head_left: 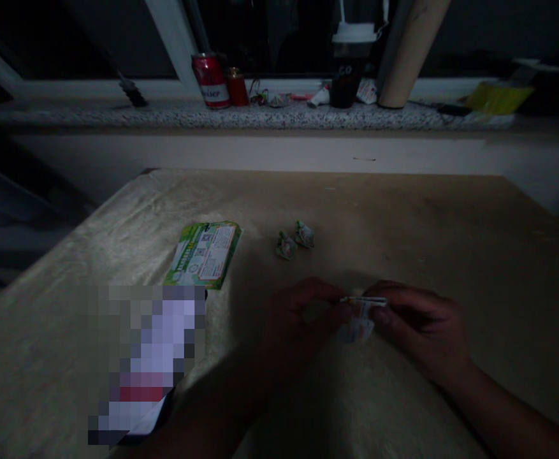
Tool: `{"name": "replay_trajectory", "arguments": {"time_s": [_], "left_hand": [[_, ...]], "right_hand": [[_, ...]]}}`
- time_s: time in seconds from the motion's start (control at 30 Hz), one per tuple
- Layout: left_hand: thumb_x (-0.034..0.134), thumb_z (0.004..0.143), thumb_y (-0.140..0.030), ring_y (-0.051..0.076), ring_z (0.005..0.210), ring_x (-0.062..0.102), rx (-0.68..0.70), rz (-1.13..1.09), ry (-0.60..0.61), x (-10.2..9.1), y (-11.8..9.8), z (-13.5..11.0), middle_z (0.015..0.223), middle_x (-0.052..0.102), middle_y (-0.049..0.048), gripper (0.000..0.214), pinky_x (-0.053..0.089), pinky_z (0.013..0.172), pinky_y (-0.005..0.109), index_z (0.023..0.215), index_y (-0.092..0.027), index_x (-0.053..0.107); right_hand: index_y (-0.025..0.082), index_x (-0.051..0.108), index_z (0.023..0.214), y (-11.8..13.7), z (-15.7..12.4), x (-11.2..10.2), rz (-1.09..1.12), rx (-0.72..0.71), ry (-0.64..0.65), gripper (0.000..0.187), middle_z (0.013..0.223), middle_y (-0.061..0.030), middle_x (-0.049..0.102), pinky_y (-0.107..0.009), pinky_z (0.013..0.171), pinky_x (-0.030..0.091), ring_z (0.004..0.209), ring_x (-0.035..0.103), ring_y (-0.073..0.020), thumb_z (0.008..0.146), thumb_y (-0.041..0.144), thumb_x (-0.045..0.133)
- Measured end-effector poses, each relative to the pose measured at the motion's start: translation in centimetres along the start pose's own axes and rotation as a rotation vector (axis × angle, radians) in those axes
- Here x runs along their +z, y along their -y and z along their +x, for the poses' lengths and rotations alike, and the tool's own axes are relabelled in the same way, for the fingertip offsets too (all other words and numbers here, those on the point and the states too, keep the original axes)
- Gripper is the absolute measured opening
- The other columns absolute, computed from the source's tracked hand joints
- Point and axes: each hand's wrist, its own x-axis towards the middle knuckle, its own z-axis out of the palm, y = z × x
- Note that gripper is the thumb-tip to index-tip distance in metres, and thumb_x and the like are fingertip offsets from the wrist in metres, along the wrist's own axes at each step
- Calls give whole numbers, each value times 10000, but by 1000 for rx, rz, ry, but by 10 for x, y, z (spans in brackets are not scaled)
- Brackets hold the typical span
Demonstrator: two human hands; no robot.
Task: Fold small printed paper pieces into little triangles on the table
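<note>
Between my two hands is a small folded piece of printed paper, pale with orange and blue marks [359,326]. My left hand [303,319] pinches its left edge between thumb and forefinger. On the opposite edge, my right hand [420,325] pinches it the same way. The paper's top edge shows a fold with thin layers. Just beyond my hands, two small folded paper pieces, green and white, lie on the table: one on the left [285,245], one on the right [304,234]. A green printed booklet or packet [205,255] lies farther left.
A lit phone [150,414], mostly pixelated, lies at the lower left of the cloth-covered table [379,217]. Behind it, a stone windowsill [164,116] bears a red can [211,81], a red lighter-like object [236,87], a lidded cup [348,67], a cardboard tube [410,54] and a yellow item [496,99].
</note>
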Motion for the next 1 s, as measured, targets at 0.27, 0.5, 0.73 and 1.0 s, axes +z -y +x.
{"name": "replay_trajectory", "arguments": {"time_s": [0.27,0.5,0.73,1.0], "left_hand": [[838,806,-359,175,737,693,-34,-42,-30,1,0,0,786,770,7,118,529,712,294,805,-246,805],[844,806,-356,156,718,679,-16,-48,-46,0,0,0,767,756,3,116,522,693,272,801,-246,808],[836,814,-274,161,791,694,75,-5,-30,-3,1,1,858,770,15,55,538,757,273,860,-254,814],[832,826,-243,147,809,710,141,30,-26,-4,0,2,867,774,10,65,547,760,246,889,-255,817]], "right_hand": [[262,832,908,0,0,0,-33,31,-1,132,835,-24,845,-240,582,648,649,784,-176,844,158,782],[310,835,955,-2,-2,0,39,59,-29,274,855,20,843,-193,644,644,697,785,-143,802,86,795],[309,831,1001,-3,-3,-2,8,-24,-30,321,907,0,839,-245,708,657,784,788,-171,805,58,793],[296,833,980,-3,-3,-3,-12,-40,-27,299,894,14,830,-183,732,637,807,777,-132,815,51,785]]}}
